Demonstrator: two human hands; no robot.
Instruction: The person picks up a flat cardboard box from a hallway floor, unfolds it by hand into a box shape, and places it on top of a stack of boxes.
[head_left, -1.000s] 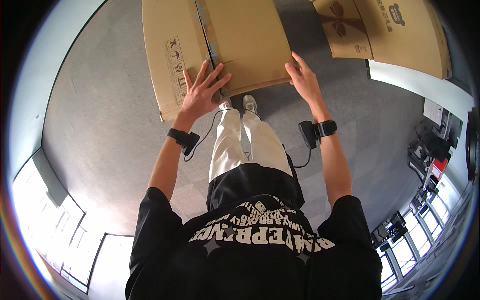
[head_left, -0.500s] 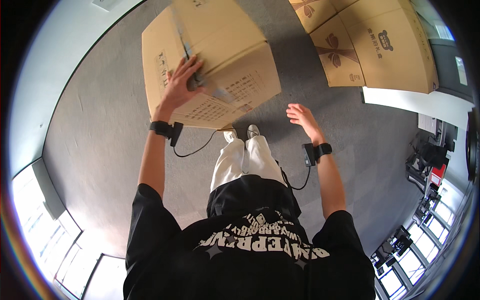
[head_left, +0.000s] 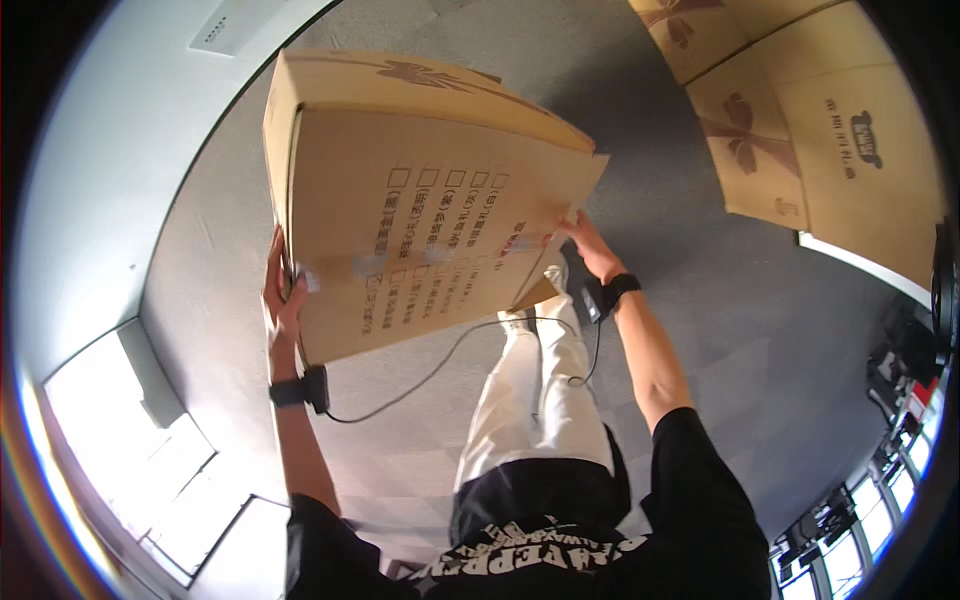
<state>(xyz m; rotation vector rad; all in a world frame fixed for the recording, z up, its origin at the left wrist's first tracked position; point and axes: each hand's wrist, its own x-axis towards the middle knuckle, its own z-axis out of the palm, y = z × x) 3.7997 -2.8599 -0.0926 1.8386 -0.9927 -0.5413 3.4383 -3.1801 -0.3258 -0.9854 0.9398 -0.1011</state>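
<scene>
A large brown cardboard box (head_left: 345, 165) is tilted in front of me, a printed side with checkboxes turned up toward me. Strips of clear tape cross this side. My left hand (head_left: 281, 300) grips the box's left edge, thumb on the printed face and fingers along the adjoining side. At the right corner, my right hand (head_left: 592, 248) holds the box's edge, its fingers partly hidden behind the cardboard. The underside of the box is out of sight.
More brown cardboard boxes (head_left: 850, 90) with ribbon prints stand at the far right on the grey floor (head_left: 680, 290). A cable (head_left: 450, 350) runs between my two wrist devices, across my legs. A white wall (head_left: 120, 170) is on the left; office furniture lines the right.
The box has turned so its printed side faces up. My left hand has gone from its taped top to its left edge; my right hand, apart from it before, now holds the right corner.
</scene>
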